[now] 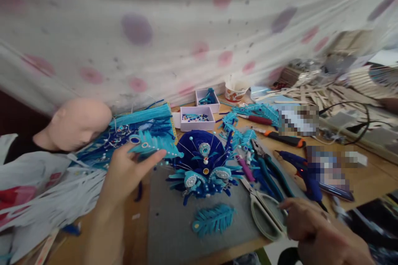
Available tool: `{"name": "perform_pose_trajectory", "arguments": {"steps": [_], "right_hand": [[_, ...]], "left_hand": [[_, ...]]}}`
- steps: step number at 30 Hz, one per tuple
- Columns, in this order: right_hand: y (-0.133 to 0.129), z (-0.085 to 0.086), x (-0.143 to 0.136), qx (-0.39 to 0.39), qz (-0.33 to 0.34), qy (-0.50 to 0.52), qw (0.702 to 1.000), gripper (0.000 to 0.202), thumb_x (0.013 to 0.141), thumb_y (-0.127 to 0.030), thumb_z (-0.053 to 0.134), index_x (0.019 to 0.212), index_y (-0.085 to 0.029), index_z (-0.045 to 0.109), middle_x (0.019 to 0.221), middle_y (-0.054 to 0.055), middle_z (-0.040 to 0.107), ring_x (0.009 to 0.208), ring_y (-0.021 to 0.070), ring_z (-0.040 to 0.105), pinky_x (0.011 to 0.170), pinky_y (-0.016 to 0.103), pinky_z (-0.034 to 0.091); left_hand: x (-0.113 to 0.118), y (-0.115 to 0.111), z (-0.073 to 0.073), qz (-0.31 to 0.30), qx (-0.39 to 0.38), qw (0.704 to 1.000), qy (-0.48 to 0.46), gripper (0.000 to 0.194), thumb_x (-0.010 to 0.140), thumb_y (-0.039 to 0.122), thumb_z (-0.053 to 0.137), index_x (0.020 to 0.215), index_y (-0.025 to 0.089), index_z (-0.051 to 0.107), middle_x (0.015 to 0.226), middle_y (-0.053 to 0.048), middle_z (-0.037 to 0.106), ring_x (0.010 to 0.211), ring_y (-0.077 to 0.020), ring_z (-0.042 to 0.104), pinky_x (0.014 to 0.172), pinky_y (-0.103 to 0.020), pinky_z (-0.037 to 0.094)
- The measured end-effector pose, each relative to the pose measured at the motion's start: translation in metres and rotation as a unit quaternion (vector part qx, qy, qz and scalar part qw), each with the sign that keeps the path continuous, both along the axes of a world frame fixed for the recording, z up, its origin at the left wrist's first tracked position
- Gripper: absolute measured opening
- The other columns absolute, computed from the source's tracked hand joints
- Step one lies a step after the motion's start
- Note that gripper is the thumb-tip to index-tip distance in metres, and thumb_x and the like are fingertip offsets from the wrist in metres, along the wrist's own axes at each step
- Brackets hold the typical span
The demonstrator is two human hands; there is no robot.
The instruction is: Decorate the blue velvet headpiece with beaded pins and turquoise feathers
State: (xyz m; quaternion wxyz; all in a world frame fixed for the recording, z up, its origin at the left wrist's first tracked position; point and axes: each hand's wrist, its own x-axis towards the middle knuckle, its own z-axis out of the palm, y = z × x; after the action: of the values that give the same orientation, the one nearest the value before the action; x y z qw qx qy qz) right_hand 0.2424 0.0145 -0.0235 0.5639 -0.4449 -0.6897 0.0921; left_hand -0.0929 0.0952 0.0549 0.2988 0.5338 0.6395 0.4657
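Observation:
Between thumb and fingers, my left hand (129, 174) pinches a turquoise feather-shaped ornament (152, 145) with beads, raised left of a blue beaded headpiece (202, 157). That headpiece stands on a grey mat (174, 232), with pearls, a round jewel and pins on it. Another turquoise feather piece (214, 219) lies flat in front of it. At the lower right, my right hand (320, 227) is curled and slightly blurred, close to the handles of the scissors (264, 211). Whether it touches them or holds something is hidden.
Pliers (270, 169), a blue glue gun (301, 169) and an orange-black knife (282, 138) lie to the right. Behind the headpiece are a white box of beads (197, 123) and a paper cup (235, 92). A mannequin head (77, 122) leans at the left.

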Motion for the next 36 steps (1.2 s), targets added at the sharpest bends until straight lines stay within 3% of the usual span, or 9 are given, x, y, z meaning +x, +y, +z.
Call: {"name": "perform_pose_trajectory", "arguments": {"steps": [3,10,15,19,25,28,32,36], "right_hand": [[0.003,-0.002,-0.011,-0.011,0.066,-0.006,0.998,0.049,0.108,-0.031,0.028,0.063,-0.021,0.047,0.052,-0.002,0.044,0.046,0.0125,0.049,0.066,0.033,0.055],[0.019,0.005,-0.014,-0.044,0.133,-0.057,0.988,0.042,0.107,-0.024,0.028,0.072,-0.022,0.051,0.054,0.0,0.052,0.052,0.0148,0.058,0.068,0.032,0.055],[0.038,0.022,-0.026,-0.024,0.125,-0.056,0.99,0.046,0.107,-0.022,0.024,0.067,-0.022,0.046,0.046,-0.002,0.046,0.042,0.0116,0.052,0.06,0.028,0.054],[0.043,0.02,-0.03,-0.02,0.135,-0.058,0.989,0.043,0.106,-0.02,0.026,0.069,-0.022,0.047,0.046,-0.001,0.047,0.043,0.0127,0.053,0.058,0.029,0.054],[0.042,0.004,-0.025,-0.035,0.127,-0.043,0.99,0.037,0.104,-0.016,0.03,0.071,-0.022,0.045,0.05,-0.001,0.046,0.045,0.0133,0.05,0.06,0.032,0.053],[0.043,0.003,-0.027,-0.032,0.119,-0.046,0.991,0.038,0.105,-0.017,0.031,0.07,-0.022,0.045,0.05,-0.001,0.045,0.045,0.0129,0.049,0.059,0.031,0.051],[0.044,0.004,-0.029,-0.041,0.131,-0.054,0.989,0.038,0.104,-0.014,0.03,0.07,-0.021,0.045,0.051,-0.001,0.045,0.048,0.0127,0.049,0.061,0.031,0.052],[0.046,0.002,-0.03,-0.026,0.128,-0.03,0.991,0.036,0.102,-0.011,0.034,0.07,-0.02,0.047,0.053,-0.002,0.046,0.049,0.0121,0.048,0.063,0.032,0.053]], "left_hand": [[0.001,0.008,0.005,-0.052,-0.045,0.997,0.026,0.022,0.064,0.039,0.082,0.073,0.021,0.073,0.078,-0.001,0.079,0.076,-0.0225,0.072,0.072,-0.032,0.058],[0.005,0.021,0.008,-0.136,-0.089,0.985,0.063,0.016,0.066,0.036,0.079,0.064,0.023,0.069,0.068,0.001,0.075,0.068,-0.0204,0.069,0.069,-0.031,0.057],[0.004,0.033,0.008,-0.176,-0.103,0.975,0.092,0.018,0.067,0.038,0.078,0.065,0.023,0.069,0.065,0.002,0.074,0.062,-0.0181,0.066,0.059,-0.028,0.052],[0.004,0.037,0.012,-0.208,-0.138,0.963,0.101,0.017,0.067,0.038,0.077,0.064,0.023,0.068,0.061,0.003,0.072,0.06,-0.0173,0.065,0.059,-0.026,0.052],[0.007,0.035,0.017,-0.212,-0.15,0.958,0.124,0.015,0.069,0.037,0.076,0.065,0.024,0.07,0.057,0.005,0.069,0.058,-0.0159,0.062,0.061,-0.026,0.052],[0.008,0.034,0.015,-0.213,-0.132,0.96,0.126,0.015,0.068,0.037,0.077,0.064,0.024,0.069,0.057,0.006,0.068,0.056,-0.0146,0.06,0.058,-0.025,0.049],[0.008,0.034,0.012,-0.19,-0.108,0.969,0.117,0.016,0.068,0.036,0.077,0.064,0.024,0.068,0.061,0.006,0.069,0.059,-0.0145,0.062,0.064,-0.026,0.052],[0.009,0.035,0.011,-0.199,-0.149,0.962,0.113,0.019,0.068,0.039,0.077,0.067,0.023,0.069,0.067,0.004,0.073,0.062,-0.0161,0.065,0.062,-0.026,0.052]]}}
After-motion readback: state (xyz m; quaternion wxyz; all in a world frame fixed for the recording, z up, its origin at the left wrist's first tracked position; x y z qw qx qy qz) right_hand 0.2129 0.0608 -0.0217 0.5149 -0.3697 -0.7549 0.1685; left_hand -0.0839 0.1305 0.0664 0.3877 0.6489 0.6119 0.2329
